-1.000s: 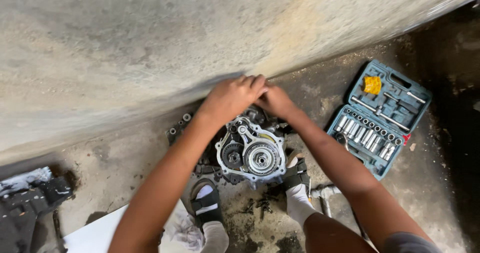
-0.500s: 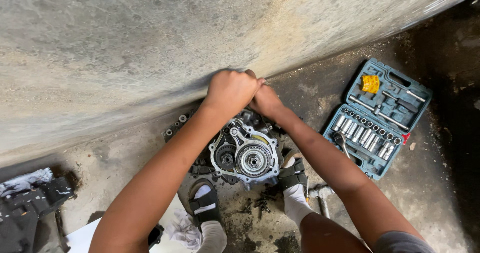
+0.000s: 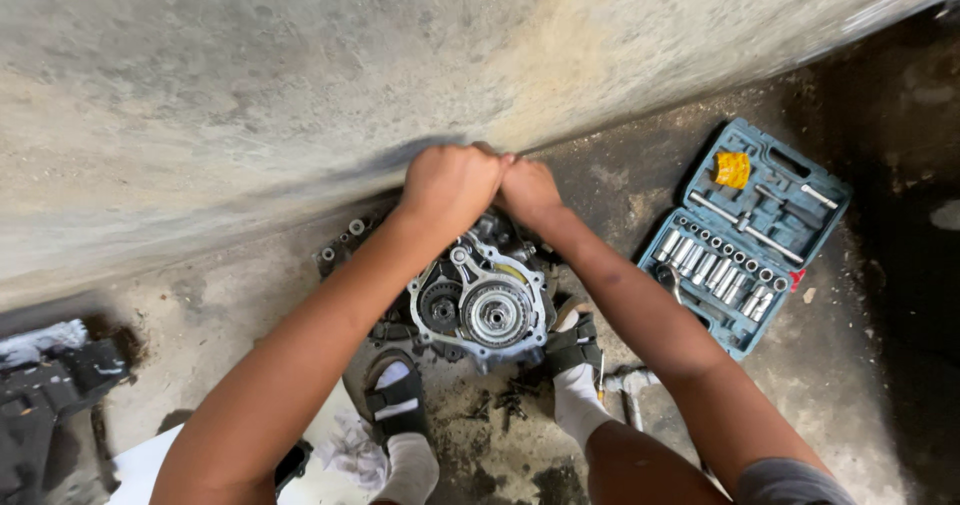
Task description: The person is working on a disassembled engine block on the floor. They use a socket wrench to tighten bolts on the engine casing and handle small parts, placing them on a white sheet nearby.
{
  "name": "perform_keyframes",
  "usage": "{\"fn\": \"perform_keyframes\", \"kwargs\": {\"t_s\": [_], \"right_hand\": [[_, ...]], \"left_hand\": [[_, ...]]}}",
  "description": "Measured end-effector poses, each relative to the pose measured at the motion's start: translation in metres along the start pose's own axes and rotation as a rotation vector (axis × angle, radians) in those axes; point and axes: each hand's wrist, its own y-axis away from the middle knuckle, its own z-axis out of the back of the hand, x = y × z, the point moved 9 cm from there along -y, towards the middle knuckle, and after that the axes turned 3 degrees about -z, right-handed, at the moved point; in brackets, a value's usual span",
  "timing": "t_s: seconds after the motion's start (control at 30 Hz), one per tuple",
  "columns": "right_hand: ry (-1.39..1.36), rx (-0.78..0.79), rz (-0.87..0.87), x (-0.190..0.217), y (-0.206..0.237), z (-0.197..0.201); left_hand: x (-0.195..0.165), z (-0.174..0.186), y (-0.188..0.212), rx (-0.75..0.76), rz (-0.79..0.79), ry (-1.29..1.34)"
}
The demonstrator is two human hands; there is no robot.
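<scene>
Hands first, from my head camera: my left hand and right hand are pressed together, knuckle to knuckle, at the far top edge of the engine case, close against the concrete wall. Both fists are closed, but I cannot tell what my grip is clamped on, since the fingers hide it. The case sits on the floor between my two sandalled feet, its round clutch hub facing up.

I judge I am bearing down on something at the case's upper rim; the next move would call for steady two-handed force with the feet bracing the case.

Counting: one engine case, one open blue socket set to my right, one yellow piece in it, one white rag, two hands, two feet.
</scene>
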Motion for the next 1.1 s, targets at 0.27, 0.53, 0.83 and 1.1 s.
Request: {"fn": "perform_keyframes", "kwargs": {"t_s": [0.27,0.53,0.83,1.1], "right_hand": [[-0.273,0.086,0.248,0.027,0.001,0.016],[-0.362,0.014,0.086,0.021,0.010,0.035],[-0.143,0.010,-0.035,0.009,0.010,-0.005],[-0.361,0.051,0.120,0.028,0.025,0.014]], "left_hand": [[-0.017,0.031,0.002,-0.080,-0.227,0.018],[-0.007,0.024,0.005,0.114,-0.178,0.240],[-0.006,-0.002,-0.002,0.038,-0.121,0.091],[-0.021,0.013,0.018,-0.066,-0.240,-0.169]]}}
